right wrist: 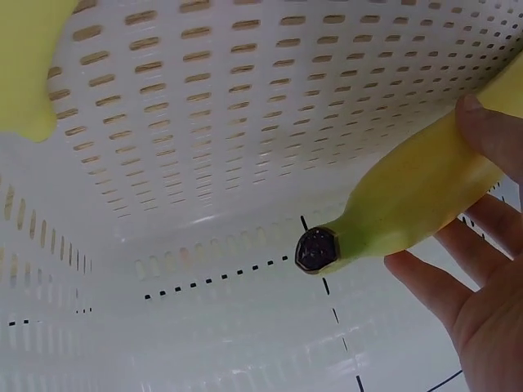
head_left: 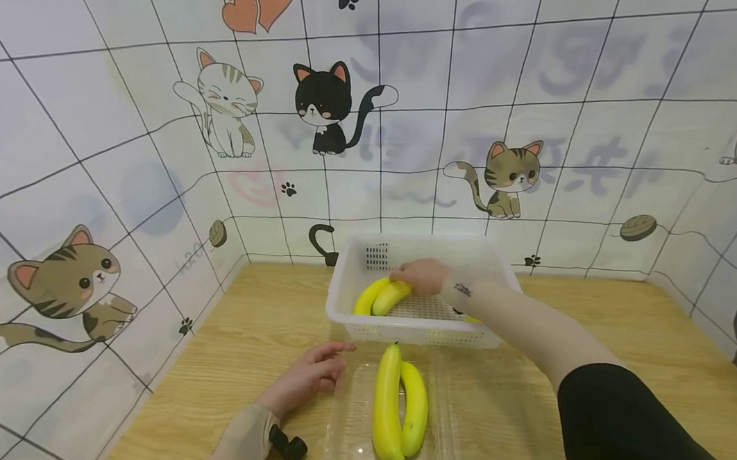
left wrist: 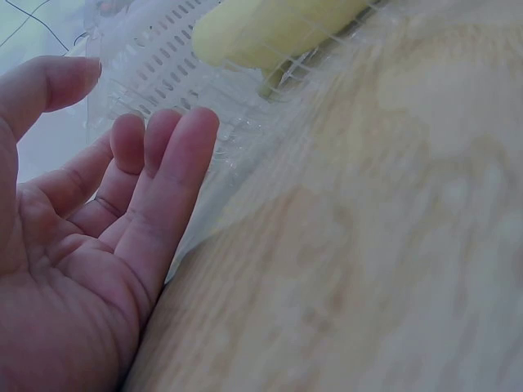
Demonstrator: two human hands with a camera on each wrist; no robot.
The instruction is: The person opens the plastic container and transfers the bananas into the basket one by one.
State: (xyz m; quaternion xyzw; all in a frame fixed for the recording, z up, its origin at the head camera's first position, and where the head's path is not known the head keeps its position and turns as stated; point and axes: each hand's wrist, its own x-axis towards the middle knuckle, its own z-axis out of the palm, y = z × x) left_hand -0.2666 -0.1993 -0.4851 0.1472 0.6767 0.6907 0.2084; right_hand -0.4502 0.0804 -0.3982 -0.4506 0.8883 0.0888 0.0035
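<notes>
Inside the white perforated basket [head_left: 411, 330], my right hand [head_left: 427, 277] grips a yellow banana [head_left: 387, 300] between thumb and fingers. The right wrist view shows that banana's dark, greenish end [right wrist: 368, 233] pointing away from the fingers. A second banana [head_left: 366, 301] lies beside it at the basket's left. Two more bananas, a longer one [head_left: 386, 403] and a curved one [head_left: 418, 408], lie side by side in a clear plastic container [head_left: 354, 425] in front. My left hand [head_left: 310, 375] rests at the container's left edge, holding nothing, fingers loosely bent.
The light wooden table [head_left: 272, 297] meets walls covered with a cat-patterned sheet [head_left: 414, 137] at the back and sides. A clear lid-like sheet spreads right of the container. Under my right forearm, a bit of yellow [head_left: 472, 319] shows inside the basket.
</notes>
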